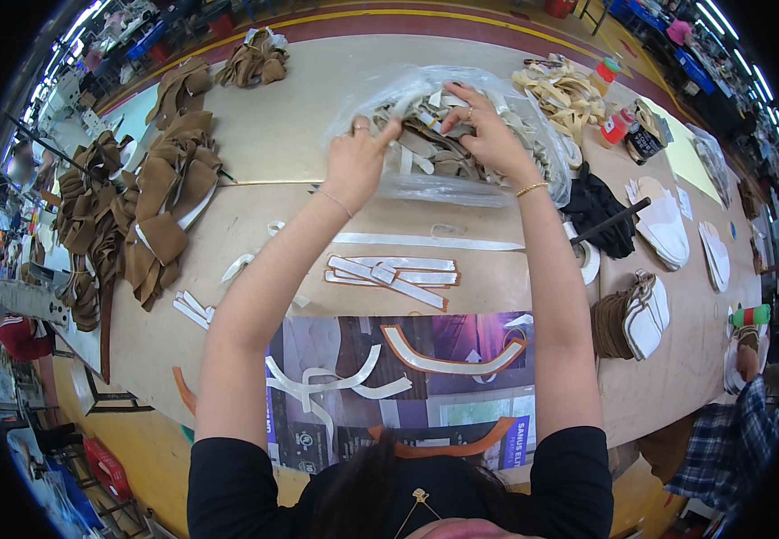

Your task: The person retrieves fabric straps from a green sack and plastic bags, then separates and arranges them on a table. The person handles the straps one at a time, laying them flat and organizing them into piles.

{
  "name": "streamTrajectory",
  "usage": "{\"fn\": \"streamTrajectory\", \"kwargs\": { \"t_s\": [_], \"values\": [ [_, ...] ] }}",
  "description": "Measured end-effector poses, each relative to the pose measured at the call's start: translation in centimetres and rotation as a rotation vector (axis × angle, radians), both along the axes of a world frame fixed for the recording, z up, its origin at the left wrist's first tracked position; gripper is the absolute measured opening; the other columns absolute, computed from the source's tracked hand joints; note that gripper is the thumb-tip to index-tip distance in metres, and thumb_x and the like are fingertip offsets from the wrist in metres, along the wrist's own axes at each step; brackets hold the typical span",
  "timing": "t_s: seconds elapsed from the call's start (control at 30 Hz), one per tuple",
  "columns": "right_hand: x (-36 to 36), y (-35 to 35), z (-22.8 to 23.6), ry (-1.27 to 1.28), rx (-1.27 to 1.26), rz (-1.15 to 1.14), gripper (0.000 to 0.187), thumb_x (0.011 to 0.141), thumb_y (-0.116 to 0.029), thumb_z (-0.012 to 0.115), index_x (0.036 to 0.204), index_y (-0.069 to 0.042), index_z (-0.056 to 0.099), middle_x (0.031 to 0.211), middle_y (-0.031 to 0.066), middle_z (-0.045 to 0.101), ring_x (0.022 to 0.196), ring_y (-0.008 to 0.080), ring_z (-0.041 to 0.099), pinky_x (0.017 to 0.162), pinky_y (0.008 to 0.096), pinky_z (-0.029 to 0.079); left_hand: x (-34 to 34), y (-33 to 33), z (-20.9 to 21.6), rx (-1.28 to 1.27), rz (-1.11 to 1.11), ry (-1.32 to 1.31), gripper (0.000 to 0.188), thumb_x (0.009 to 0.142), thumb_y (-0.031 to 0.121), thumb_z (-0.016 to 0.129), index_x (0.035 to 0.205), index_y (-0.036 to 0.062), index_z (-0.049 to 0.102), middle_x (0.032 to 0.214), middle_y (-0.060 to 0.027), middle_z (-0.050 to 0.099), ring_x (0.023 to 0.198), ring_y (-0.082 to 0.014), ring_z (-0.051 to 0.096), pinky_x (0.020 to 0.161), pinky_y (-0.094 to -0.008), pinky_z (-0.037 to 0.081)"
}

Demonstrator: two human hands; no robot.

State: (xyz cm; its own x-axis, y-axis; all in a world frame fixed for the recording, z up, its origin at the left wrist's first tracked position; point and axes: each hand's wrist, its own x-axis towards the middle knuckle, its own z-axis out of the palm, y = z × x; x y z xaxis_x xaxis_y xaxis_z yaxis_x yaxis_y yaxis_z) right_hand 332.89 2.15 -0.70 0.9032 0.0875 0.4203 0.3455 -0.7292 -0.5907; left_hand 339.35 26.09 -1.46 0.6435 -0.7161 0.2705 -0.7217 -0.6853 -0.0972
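Both hands are at a clear plastic bag [448, 189] full of white, grey and brown cut strips [421, 148], at the far middle of the table. My left hand [356, 163] is at the bag's left side, its index finger stretched toward the strips and its fingers apart. Over the right part of the opening, my right hand [488, 135] has its fingers spread among the strips. Neither hand visibly holds a piece. Nearer me lies a small stack of white strips with brown edges [394, 274]. A curved white piece with a brown border [452, 364] rests on a printed purple sheet [488, 400].
Brown cut pieces [169, 189] are heaped at the left. On the right are a pile of cream strips [560, 94], drink bottles [617, 128], black cloth [601, 216], a dark rod [619, 220] and stacked sole-shaped pieces [632, 319]. A person in a plaid sleeve [722, 449] is at the lower right.
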Motion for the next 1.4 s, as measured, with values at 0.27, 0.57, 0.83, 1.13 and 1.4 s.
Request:
{"fn": "streamTrajectory", "kwargs": {
  "t_s": [0.27,0.57,0.83,1.13,1.4],
  "values": [
    [-1.5,-1.0,2.0,0.064,0.219,-0.028,0.028,0.065,0.004,0.058,0.089,-0.008,0.066,0.151,0.0040,0.041,0.142,0.0250,0.033,0.115,0.0362,0.024,-4.0,-0.1,-2.5,0.525,-0.187,-0.586,0.027,0.086,0.016,0.052,0.105,0.0129,0.071,0.118,-0.0120,0.059,0.113,-0.0261,0.055,0.086,-0.0487,0.043],
    [-1.8,-2.4,1.8,0.169,0.346,-0.052,0.029,0.067,0.002,0.060,0.094,-0.007,0.066,0.135,0.0071,0.055,0.118,0.0144,0.053,0.094,0.0269,0.041,1.0,-5.2,0.4,-0.624,0.312,0.848,0.049,0.088,0.041,0.061,0.114,-0.0006,0.066,0.110,-0.0172,0.068,0.107,-0.0343,0.063,0.095,-0.0537,0.039],
    [-1.7,-3.3,1.5,0.254,0.409,-0.118,0.028,0.069,0.001,0.060,0.096,-0.005,0.065,0.101,0.0005,0.065,0.089,0.0091,0.056,0.081,0.0225,0.043,3.1,-4.5,-1.8,-0.959,0.077,0.918,0.054,0.071,0.025,0.078,0.114,-0.0039,0.063,0.104,-0.0176,0.069,0.092,-0.0242,0.067,0.080,-0.0312,0.052],
    [-2.0,-4.5,0.8,0.185,0.464,-0.128,0.029,0.069,0.001,0.062,0.096,-0.007,0.065,0.104,0.0021,0.065,0.093,0.0113,0.057,0.085,0.0239,0.044,0.6,-2.9,0.9,-0.591,0.155,0.779,0.040,0.069,0.028,0.070,0.090,-0.0065,0.065,0.079,-0.0217,0.067,0.075,-0.0307,0.067,0.070,-0.0361,0.052],
    [-2.5,-5.4,1.2,0.366,0.687,-0.197,0.030,0.069,0.001,0.063,0.097,-0.009,0.063,0.137,0.0110,0.054,0.115,0.0156,0.053,0.097,0.0254,0.039,0.3,-2.6,-0.2,-0.306,0.143,0.521,0.031,0.070,0.018,0.065,0.094,-0.0031,0.065,0.082,-0.0277,0.066,0.085,-0.0412,0.066,0.081,-0.0439,0.053]
  ]
}}
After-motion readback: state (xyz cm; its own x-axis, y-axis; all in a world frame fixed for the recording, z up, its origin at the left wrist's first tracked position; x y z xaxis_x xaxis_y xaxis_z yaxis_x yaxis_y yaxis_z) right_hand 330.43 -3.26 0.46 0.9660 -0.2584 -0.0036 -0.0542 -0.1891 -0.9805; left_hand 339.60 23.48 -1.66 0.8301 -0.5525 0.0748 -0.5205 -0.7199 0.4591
